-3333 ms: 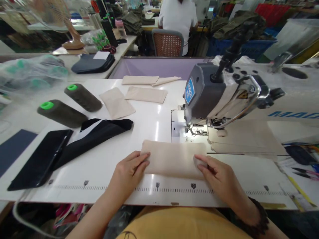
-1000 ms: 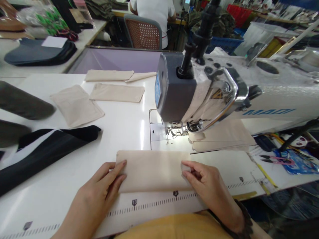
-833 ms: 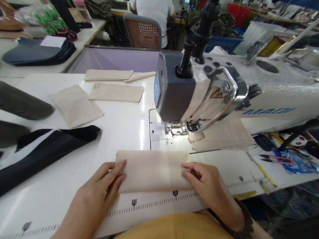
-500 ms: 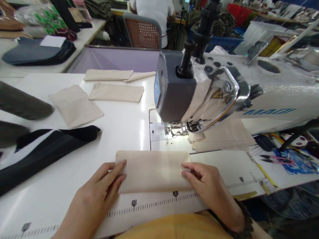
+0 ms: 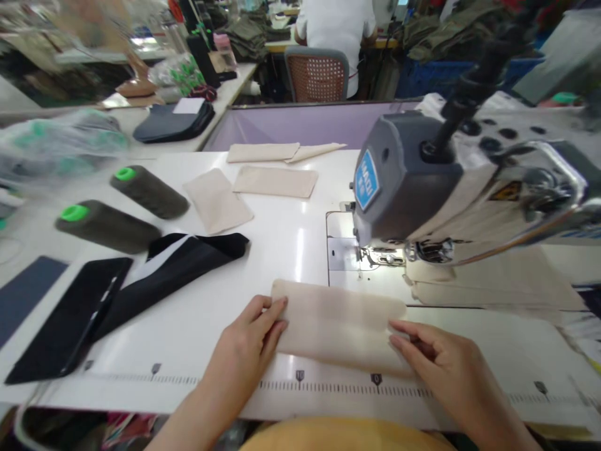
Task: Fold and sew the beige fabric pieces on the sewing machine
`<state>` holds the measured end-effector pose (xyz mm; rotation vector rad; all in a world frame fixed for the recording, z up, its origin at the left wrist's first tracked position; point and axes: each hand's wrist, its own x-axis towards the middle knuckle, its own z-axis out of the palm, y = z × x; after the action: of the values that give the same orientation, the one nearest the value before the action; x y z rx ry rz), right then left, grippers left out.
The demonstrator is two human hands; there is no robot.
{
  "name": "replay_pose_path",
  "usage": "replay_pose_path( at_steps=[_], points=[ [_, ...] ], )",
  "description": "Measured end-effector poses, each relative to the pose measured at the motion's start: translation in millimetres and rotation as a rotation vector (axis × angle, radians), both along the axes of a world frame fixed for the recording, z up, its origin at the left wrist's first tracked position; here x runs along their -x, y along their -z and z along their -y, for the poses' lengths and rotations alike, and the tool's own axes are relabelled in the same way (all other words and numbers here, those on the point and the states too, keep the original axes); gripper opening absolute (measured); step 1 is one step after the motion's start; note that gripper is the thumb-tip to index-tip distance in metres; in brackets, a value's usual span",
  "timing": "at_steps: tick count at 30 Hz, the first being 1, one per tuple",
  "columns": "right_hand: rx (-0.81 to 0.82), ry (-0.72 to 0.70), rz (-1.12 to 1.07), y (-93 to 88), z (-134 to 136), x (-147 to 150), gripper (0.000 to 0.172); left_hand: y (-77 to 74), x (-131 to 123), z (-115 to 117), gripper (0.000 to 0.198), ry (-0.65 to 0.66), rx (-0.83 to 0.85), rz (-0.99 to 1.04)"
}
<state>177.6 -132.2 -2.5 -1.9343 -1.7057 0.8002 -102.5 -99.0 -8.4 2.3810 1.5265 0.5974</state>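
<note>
A folded beige fabric piece (image 5: 335,326) lies in front of me on the white sewing table (image 5: 188,351), just above its printed ruler. My left hand (image 5: 251,341) pinches the left end of this piece between thumb and fingers. At its right end, my right hand (image 5: 436,357) grips the edge the same way. Beyond the fabric stands the sewing machine (image 5: 408,175), its needle plate (image 5: 345,254) bare on the left side. More beige fabric (image 5: 493,282) rests under and right of the machine head.
Further beige pieces (image 5: 275,181) lie at the back. To the left are two dark thread cones (image 5: 150,191), a black folded strip (image 5: 188,269) and a black phone-like slab (image 5: 70,319). A seated person (image 5: 335,37) in white is beyond the lilac partition (image 5: 282,125).
The camera view has swung left, so the table, machine and hands appear further right. Both hands keep hold of the fabric piece, which now looks slightly tilted, its right end lower.
</note>
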Motion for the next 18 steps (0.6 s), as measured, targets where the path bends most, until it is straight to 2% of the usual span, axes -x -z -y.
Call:
replay_pose_path(
  at_steps=[5,18],
  points=[
    [-0.024,0.055,0.028,2.3,2.3,0.3,0.030,-1.9,0.7,3.0,0.025,-0.030,0.077,0.007],
    [-0.024,0.041,0.053,3.6,2.8,-1.3,0.027,-1.3,-1.3,3.3,0.025,-0.061,0.146,0.039]
  ],
)
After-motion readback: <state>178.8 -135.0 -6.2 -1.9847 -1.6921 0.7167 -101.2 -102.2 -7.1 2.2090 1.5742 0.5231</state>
